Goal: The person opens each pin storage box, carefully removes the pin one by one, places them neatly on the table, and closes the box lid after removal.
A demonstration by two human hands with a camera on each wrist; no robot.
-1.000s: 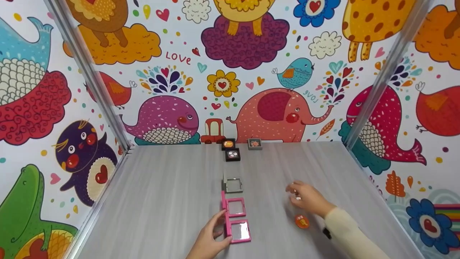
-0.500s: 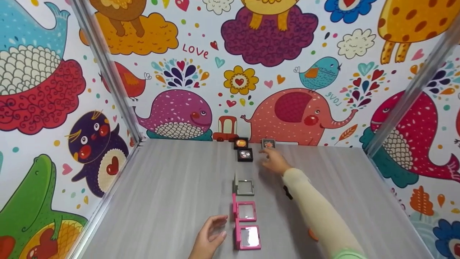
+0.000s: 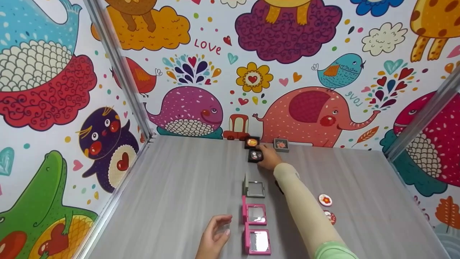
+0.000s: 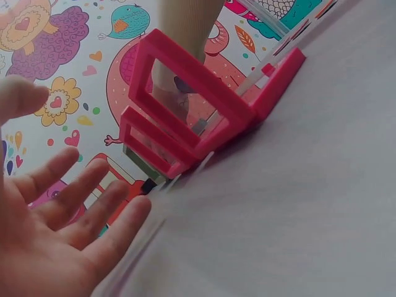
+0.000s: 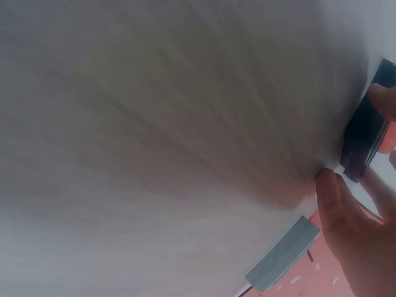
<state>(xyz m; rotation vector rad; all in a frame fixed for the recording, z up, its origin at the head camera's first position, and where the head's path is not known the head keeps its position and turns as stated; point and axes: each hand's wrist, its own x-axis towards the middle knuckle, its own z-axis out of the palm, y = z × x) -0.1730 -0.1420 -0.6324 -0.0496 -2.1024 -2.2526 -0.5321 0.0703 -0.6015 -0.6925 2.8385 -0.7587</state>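
Note:
In the head view my right hand (image 3: pixel 270 158) reaches to the back and pinches the front black display box (image 3: pixel 255 155), which shows a picture through its window. Thumb and fingers lie on either side of this box in the right wrist view. Right behind it stands another black display box (image 3: pixel 252 142). My left hand (image 3: pixel 214 235) hovers at the front with loosely bent fingers, holding nothing. Beside it stand two pink display boxes (image 3: pixel 247 238) with lids raised and clear windows. A grey display box (image 3: pixel 256 189) behind them has its lid up too.
Another grey display box (image 3: pixel 281 144) with a picture stands against the back wall. Two round badges (image 3: pixel 325 200) lie to the right of my right forearm, one partly covered by the sleeve. Printed walls (image 3: pixel 212 72) enclose the table (image 3: pixel 187 187).
My right hand has gone from the round badges to the back, past the grey box, then left to the black boxes. My left hand has let go of the front pink box.

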